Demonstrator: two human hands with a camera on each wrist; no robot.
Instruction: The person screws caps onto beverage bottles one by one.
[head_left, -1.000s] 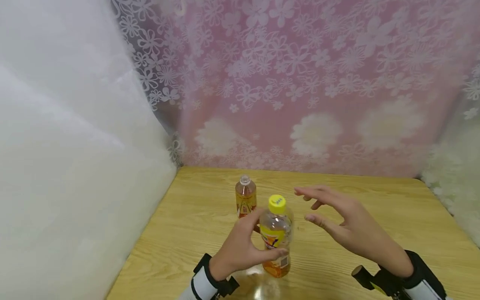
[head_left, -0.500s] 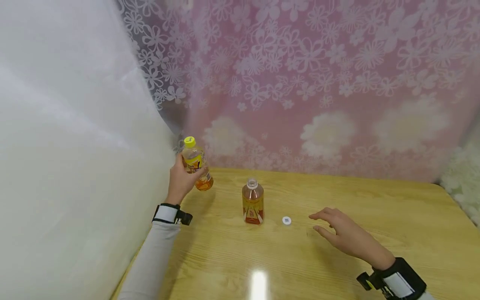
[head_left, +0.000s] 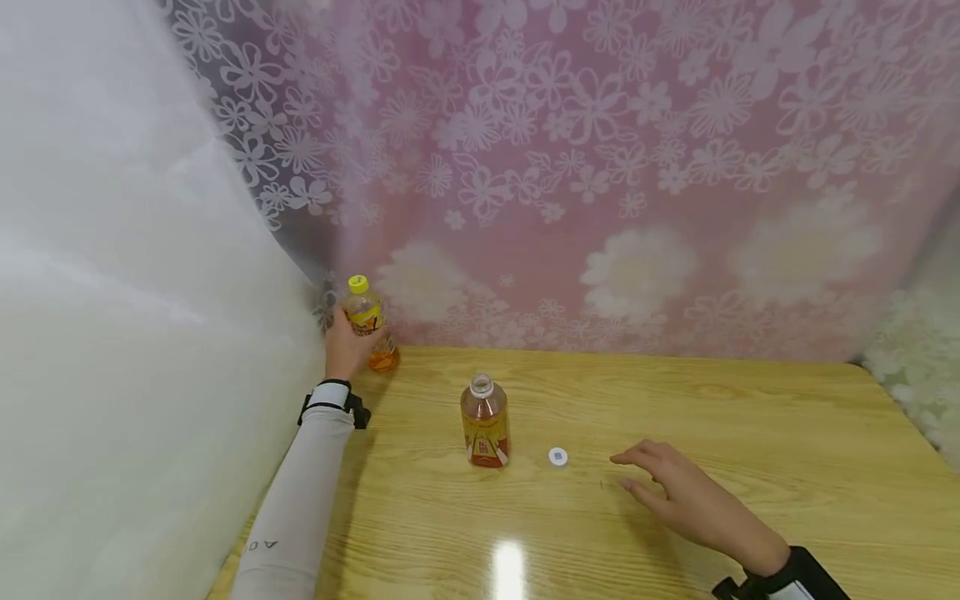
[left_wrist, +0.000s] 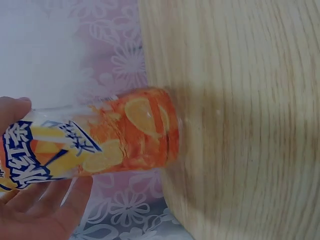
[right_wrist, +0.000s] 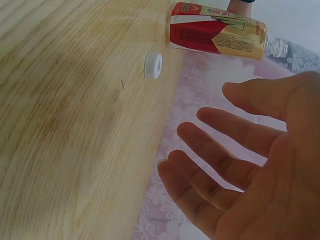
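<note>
At the table's far left corner my left hand (head_left: 347, 345) grips a yellow-capped iced tea bottle (head_left: 367, 310), upright with orange liquid low in it. The left wrist view shows thumb and fingers around the labelled iced tea bottle (left_wrist: 125, 132), its base at or just over the wood; contact is hard to tell. My right hand (head_left: 686, 500) hovers over the table's right half, fingers relaxed and holding nothing. Between the hands stands an uncapped bottle (head_left: 485, 425) with a red and gold label. A white bottle cap (head_left: 557, 457) lies between that bottle and my right hand.
The wooden table (head_left: 675, 400) ends at a pink flowered curtain (head_left: 525, 208) along the back. A white sheet (head_left: 150, 333) hangs close beside my left arm. Light glares off the table's front middle.
My left hand has carried the yellow-capped bottle from the middle front to the far left corner. The white cap has come into sight. My right hand has moved slightly lower in view.
</note>
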